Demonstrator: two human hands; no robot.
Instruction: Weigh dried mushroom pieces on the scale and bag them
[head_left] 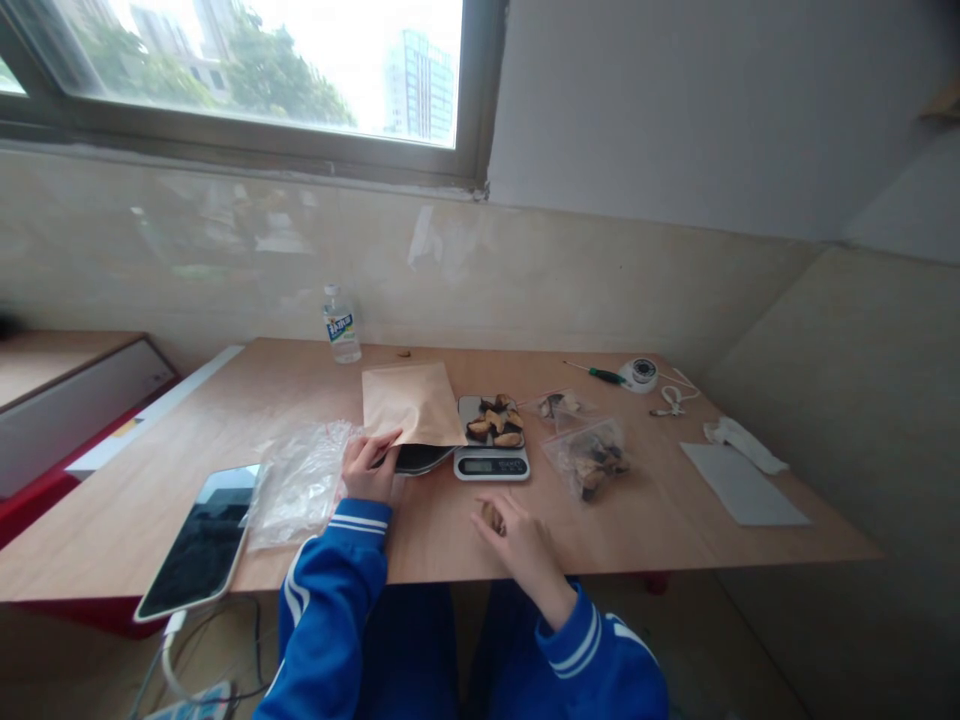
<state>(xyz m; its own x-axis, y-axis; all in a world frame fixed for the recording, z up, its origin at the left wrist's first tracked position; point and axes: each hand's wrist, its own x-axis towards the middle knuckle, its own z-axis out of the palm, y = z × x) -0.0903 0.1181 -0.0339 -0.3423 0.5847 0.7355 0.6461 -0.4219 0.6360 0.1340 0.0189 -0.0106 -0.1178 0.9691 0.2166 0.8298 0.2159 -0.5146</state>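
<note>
My left hand (pixel 370 467) grips the near edge of a brown kraft paper bag (pixel 412 400), its fingers closed on it. Under the bag shows a dark, flat object (pixel 420 458), mostly covered. Just right of the bag stands a white kitchen scale (pixel 469 467), its platform heaped with brown dried slices (pixel 495 422) that look like mushroom. Near the table's front edge, my right hand (pixel 525 540) is closed around a small brown dried slice (pixel 492 516), in front of the scale and apart from it. The display's figures are too small to read.
Zip bags of dried slices (pixel 596 462) (pixel 561 404) lie right of the scale. Clear plastic bags (pixel 300 485) and a tablet (pixel 206 540) with a cable are at left. Behind stand a bottle (pixel 342 328), a screwdriver (pixel 606 376) and a round white device (pixel 643 373). White paper (pixel 739 485) lies far right.
</note>
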